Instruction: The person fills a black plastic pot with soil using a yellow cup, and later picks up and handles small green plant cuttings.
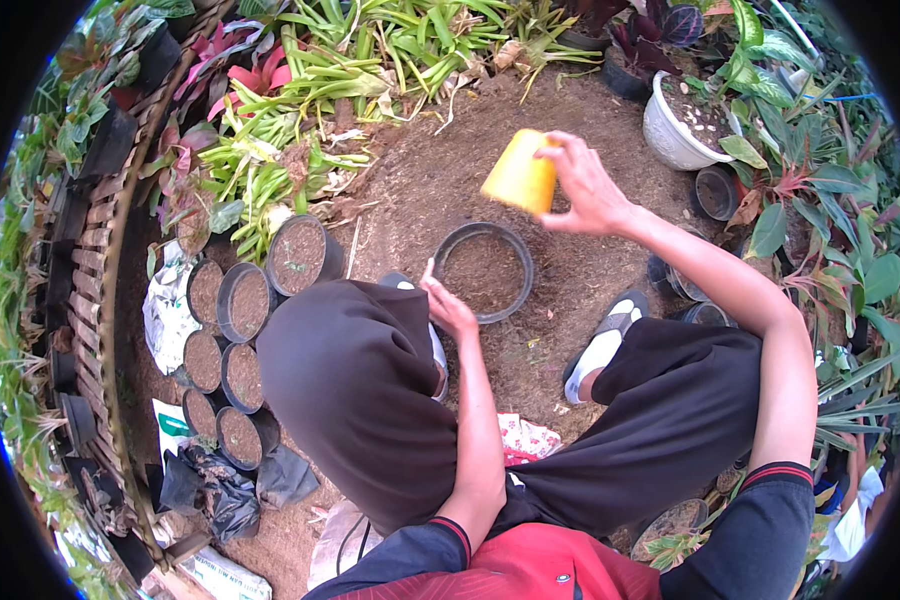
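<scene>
My right hand [585,184] grips a yellow plastic cup [521,171], its wider mouth tipped downward. The cup is held above and to the right of a round black plastic plant pot [526,262], apart from it. Brown soil [483,271] fills the inside of this pot, which stands on the ground between my feet. Against the pot's left side, my left hand [450,304] holds the rim with its fingers. What is inside the cup is hidden.
Several soil-filled black pots [246,304] stand in rows at left, beside a slatted wooden rack [94,292]. Uprooted green plants [390,60] lie in a heap beyond. At right are a white pot [671,127], smaller black pots [715,192] and leafy plants.
</scene>
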